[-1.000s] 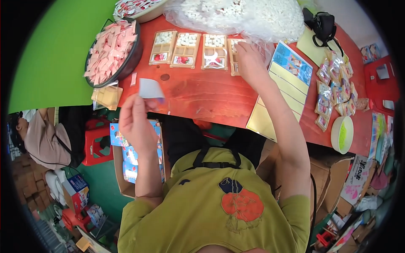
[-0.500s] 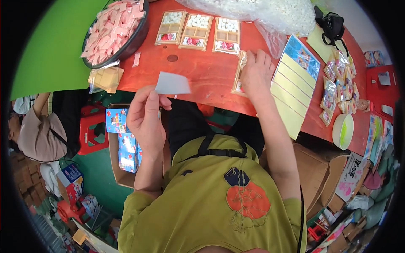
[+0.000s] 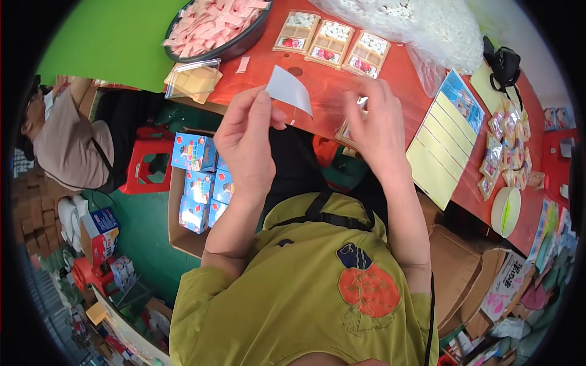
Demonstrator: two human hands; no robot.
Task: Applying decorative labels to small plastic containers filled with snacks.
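My left hand (image 3: 247, 137) pinches a small white paper slip (image 3: 289, 91) between thumb and fingers, raised over the near edge of the red table. The slip curls slightly. My right hand (image 3: 381, 131) hovers over a shallow tan compartment tray (image 3: 343, 134) at the table's edge, its fingers apart and somewhat blurred. The hand hides most of that tray; a bit of white shows between the fingers. Beyond stand three similar trays, the nearest of them a tan tray (image 3: 367, 53), with white pieces at the far end and red-printed packets at the near end.
A dark tub (image 3: 244, 43) of pink packets stands far left, beside clear-lidded tan trays (image 3: 194, 82). A large bag of white pieces (image 3: 421, 30), a yellow sheet (image 3: 444, 143), wrapped packs (image 3: 505, 146) and a green-white bowl (image 3: 505, 211) lie right. Blue boxes (image 3: 198, 186) fill a carton below left.
My right hand has lifted off the tray at the table's edge and moved nearer my left hand. The left hand still holds the paper slip, now raised higher. The whole view has shifted.
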